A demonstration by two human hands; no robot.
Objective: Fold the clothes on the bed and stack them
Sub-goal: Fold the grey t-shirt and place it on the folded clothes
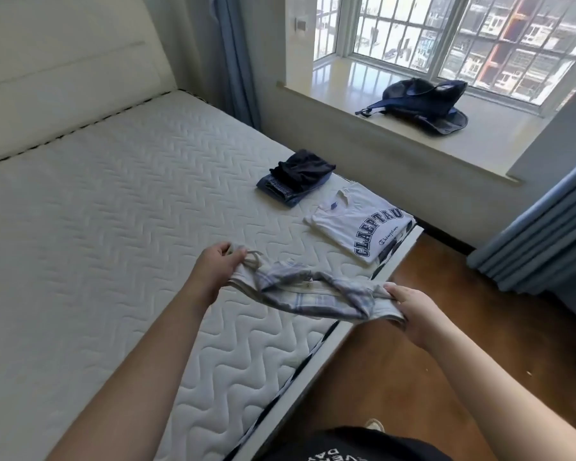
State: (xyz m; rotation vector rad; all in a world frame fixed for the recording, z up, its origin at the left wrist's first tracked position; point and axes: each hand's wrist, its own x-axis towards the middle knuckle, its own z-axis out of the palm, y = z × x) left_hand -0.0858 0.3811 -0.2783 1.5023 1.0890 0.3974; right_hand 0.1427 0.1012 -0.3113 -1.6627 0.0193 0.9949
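Mattress (pixel 113 201): one, quilted, bare, carrying all the folded clothes near its right edge. It looks firm and flat enough to serve as a folding surface.

White T-shirt (pixel 359 224): one, already folded, printed side up, lying at the right edge of the mattress. Cotton of this kind is judged light and limp; lift it from beneath with flat hands so the fold holds.

Dark stack (pixel 295 181): one stack, just beyond the T-shirt along the same edge. Two garments can be counted: a black piece on top of folded blue denim. The denim is judged the stiffest and heaviest item and suits the bottom of a stack.

Plaid garment (pixel 313 294): one, pale blue and white check with a drawstring, held above the right edge of the mattress. It sags between the hands, so it is soft, thin and light. Hold it by the band at both ends, as shown.

Left hand (pixel 218 264): fingers curled round the drawstring end of the garment.

Right hand (pixel 416 314): thumb and fingers pinching the opposite end.
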